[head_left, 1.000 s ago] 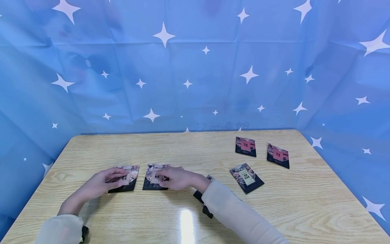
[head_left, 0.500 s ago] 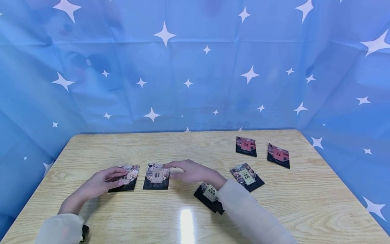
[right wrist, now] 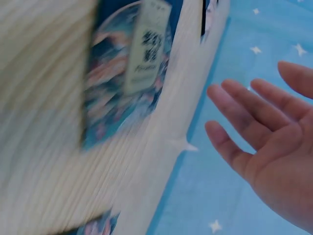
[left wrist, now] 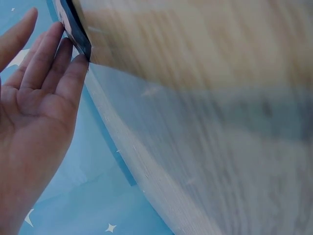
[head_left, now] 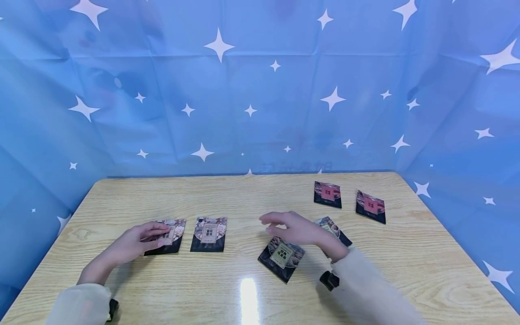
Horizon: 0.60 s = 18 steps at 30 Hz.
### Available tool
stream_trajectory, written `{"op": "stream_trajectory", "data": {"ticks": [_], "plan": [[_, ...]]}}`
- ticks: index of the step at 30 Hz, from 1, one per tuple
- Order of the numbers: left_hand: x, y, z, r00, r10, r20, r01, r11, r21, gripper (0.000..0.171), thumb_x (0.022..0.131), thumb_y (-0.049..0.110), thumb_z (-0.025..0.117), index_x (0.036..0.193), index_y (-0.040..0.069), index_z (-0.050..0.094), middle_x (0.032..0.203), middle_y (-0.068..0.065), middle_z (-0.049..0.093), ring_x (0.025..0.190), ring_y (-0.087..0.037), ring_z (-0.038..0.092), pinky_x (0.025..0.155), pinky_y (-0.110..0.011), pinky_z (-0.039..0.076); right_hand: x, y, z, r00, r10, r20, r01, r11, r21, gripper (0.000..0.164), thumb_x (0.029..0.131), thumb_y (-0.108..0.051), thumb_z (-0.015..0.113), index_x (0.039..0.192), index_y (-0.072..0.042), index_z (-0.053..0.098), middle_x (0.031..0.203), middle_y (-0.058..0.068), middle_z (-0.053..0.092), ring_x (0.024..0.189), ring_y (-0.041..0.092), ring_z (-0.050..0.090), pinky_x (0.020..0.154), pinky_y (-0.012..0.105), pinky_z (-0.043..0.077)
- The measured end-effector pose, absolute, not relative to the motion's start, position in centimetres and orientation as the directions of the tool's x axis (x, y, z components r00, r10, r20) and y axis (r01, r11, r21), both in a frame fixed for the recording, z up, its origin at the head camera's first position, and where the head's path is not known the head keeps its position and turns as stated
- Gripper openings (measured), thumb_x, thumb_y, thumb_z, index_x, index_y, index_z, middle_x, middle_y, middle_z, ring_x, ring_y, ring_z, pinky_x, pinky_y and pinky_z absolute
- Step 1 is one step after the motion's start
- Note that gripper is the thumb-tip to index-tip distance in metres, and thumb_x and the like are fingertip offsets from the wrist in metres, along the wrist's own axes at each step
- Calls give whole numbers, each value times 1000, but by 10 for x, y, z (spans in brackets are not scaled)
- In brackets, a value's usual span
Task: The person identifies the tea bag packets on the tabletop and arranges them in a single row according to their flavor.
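My left hand (head_left: 132,243) rests its fingertips on a flat sachet with a pale pink label (head_left: 175,239), hiding its left part. In the left wrist view the fingers of that hand (left wrist: 44,103) are extended and meet the sachet's dark edge (left wrist: 78,32). A matching pink-labelled sachet (head_left: 209,235) lies just to the right, untouched. My right hand (head_left: 298,228) is over the table with relaxed fingers and holds nothing. Below it lies a sachet with a pale green label (head_left: 282,257), slanted. Another green-labelled sachet (head_left: 330,225) is partly covered by that hand.
Two dark sachets with red labels, one nearer the middle (head_left: 327,194) and one farther right (head_left: 370,206), lie at the back right of the wooden table (head_left: 260,198). A blue curtain with white stars (head_left: 260,90) stands behind and beside the table.
My right hand has left the second pink-labelled sachet and moved right, over the green-labelled ones. The nearer green-labelled sachet has come into fuller view. The left hand has stayed put.
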<state>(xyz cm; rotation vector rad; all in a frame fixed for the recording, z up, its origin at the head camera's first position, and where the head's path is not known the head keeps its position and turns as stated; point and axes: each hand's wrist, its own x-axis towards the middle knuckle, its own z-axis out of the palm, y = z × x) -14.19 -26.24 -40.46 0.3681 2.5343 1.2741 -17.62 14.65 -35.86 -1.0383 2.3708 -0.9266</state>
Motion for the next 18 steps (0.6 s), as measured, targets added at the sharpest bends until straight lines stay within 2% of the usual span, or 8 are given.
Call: {"op": "stream_trajectory", "data": {"ticks": [11, 18], "plan": [[-143, -264, -406, -924, 356, -140, 92, 563, 821, 44, 91, 19, 58, 128, -2, 47, 129, -24, 47, 117, -41, 44, 83, -40, 48, -146, 185, -366, -630, -773, -68, -498, 470, -729, 37, 98, -16, 43, 130, 4, 46, 121, 16, 57, 104, 25, 57, 83, 36, 48], [-142, -263, -406, -927, 343, -153, 79, 576, 814, 44, 90, 20, 59, 128, -1, 48, 128, -24, 48, 117, -40, 44, 84, -41, 48, -128, 193, -368, -626, -775, -83, -481, 468, -742, 39, 98, -19, 43, 131, 4, 46, 123, 16, 55, 102, 16, 57, 82, 30, 48]]}}
